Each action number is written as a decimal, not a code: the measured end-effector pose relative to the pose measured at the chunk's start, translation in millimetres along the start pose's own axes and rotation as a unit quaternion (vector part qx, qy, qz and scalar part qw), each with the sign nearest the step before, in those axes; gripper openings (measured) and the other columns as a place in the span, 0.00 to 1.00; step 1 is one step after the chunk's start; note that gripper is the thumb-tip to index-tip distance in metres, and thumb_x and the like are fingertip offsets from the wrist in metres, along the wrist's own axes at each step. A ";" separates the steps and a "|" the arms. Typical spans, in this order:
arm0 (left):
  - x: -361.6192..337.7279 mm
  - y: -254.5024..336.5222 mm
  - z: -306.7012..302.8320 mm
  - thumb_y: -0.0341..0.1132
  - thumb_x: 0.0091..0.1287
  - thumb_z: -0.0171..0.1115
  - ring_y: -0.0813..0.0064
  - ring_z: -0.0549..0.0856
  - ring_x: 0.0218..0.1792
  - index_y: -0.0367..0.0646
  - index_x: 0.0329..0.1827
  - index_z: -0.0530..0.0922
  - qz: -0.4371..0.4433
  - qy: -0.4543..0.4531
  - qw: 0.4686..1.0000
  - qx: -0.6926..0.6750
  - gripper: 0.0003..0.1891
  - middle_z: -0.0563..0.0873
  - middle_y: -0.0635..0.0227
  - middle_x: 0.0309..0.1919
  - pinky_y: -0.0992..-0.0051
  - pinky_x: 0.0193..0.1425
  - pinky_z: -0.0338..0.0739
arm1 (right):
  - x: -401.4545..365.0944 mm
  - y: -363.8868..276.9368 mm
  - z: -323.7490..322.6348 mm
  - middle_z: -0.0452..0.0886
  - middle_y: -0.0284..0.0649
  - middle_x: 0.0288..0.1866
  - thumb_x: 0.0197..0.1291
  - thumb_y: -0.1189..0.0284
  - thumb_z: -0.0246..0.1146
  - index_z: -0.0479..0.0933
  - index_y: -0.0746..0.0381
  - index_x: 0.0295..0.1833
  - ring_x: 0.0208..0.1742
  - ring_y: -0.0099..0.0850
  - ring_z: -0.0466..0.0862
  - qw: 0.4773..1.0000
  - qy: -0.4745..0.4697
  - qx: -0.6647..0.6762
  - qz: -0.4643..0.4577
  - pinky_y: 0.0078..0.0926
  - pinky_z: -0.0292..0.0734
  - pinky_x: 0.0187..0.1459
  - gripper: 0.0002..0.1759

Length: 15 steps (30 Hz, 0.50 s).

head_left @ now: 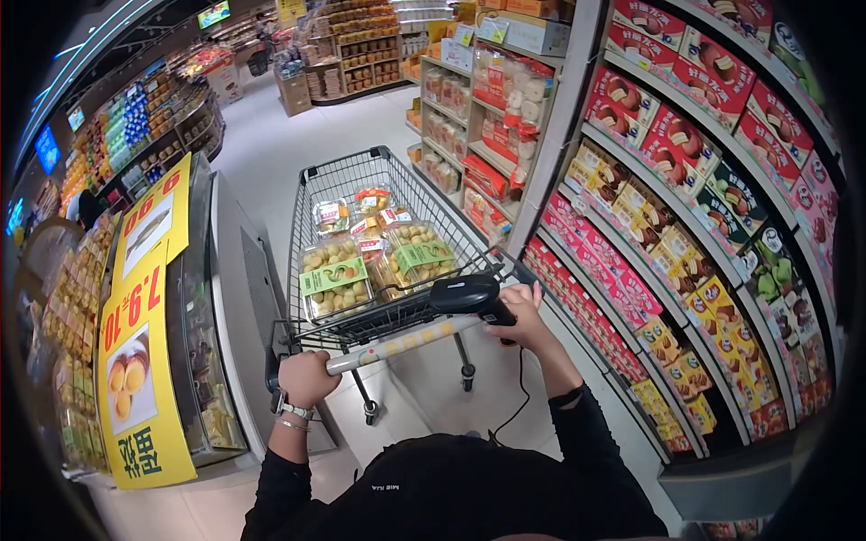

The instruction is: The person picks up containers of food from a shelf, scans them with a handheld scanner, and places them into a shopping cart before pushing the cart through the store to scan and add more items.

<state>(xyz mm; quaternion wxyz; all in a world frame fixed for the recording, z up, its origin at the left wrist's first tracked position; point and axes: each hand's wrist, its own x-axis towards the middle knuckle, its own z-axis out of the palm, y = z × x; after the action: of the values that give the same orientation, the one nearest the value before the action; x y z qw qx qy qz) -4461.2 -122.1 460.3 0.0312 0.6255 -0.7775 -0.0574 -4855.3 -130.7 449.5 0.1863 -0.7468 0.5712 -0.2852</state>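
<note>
The left hand [308,377] is curled, its wrist [294,411] behind the fingers. The right hand [523,317] bends, thumb [499,332] left of its fingers.

In the cart [347,178], two green-labelled boxes [335,276] lie side by side toward the near edge, smaller tubs [331,215] toward the far edge.

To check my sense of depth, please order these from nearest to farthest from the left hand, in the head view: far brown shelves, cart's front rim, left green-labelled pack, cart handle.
1. Cart handle: inside the left hand.
2. Left green-labelled pack: ahead of it.
3. Cart's front rim: beyond that pack.
4. Far brown shelves: at the back.
</note>
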 end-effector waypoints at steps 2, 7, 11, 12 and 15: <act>25.9 14.3 0.1 0.46 0.46 0.61 0.61 0.83 0.24 0.50 0.23 0.82 -0.016 0.010 1.000 -0.002 0.11 0.82 0.62 0.19 0.65 0.28 0.77 | 29.4 17.0 -14.0 0.75 0.28 0.48 0.36 0.52 0.70 0.83 0.56 0.37 0.60 0.33 0.62 0.999 -0.033 0.018 -0.005 0.53 0.22 0.66 0.23; 93.5 20.6 3.7 0.46 0.41 0.64 0.61 0.83 0.26 0.51 0.27 0.84 -0.070 -0.019 0.997 -0.005 0.12 0.83 0.62 0.21 0.66 0.31 0.77 | 106.7 54.7 -17.5 0.75 0.29 0.48 0.37 0.51 0.70 0.83 0.57 0.36 0.61 0.34 0.62 0.998 -0.035 0.016 -0.051 0.52 0.23 0.67 0.24; 153.0 14.3 3.5 0.45 0.42 0.62 0.61 0.83 0.26 0.50 0.25 0.83 -0.093 0.005 0.996 -0.004 0.11 0.82 0.63 0.20 0.65 0.31 0.77 | 177.4 79.9 -12.7 0.75 0.33 0.47 0.36 0.50 0.71 0.82 0.58 0.39 0.60 0.34 0.64 0.997 -0.050 -0.007 -0.057 0.48 0.25 0.68 0.27; 169.0 10.0 3.7 0.45 0.42 0.62 0.61 0.83 0.26 0.50 0.25 0.82 -0.097 0.000 0.995 -0.003 0.11 0.82 0.63 0.20 0.65 0.31 0.77 | 195.8 86.7 -7.5 0.74 0.36 0.46 0.35 0.50 0.71 0.80 0.59 0.42 0.60 0.34 0.64 0.999 -0.025 0.009 -0.046 0.48 0.25 0.68 0.30; 221.9 -12.3 7.6 0.45 0.42 0.62 0.61 0.83 0.26 0.50 0.24 0.82 -0.099 0.015 0.995 -0.011 0.11 0.82 0.63 0.20 0.65 0.31 0.77 | 256.7 105.2 6.7 0.73 0.41 0.45 0.32 0.50 0.73 0.76 0.60 0.47 0.60 0.35 0.65 0.999 0.006 0.017 -0.051 0.47 0.24 0.69 0.35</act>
<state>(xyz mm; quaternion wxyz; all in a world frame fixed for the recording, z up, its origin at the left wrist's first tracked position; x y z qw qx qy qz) -4498.1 -340.9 446.0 0.0438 0.6996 -0.7107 -0.0590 -4882.2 -406.6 435.5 0.1809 -0.7698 0.5288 -0.3082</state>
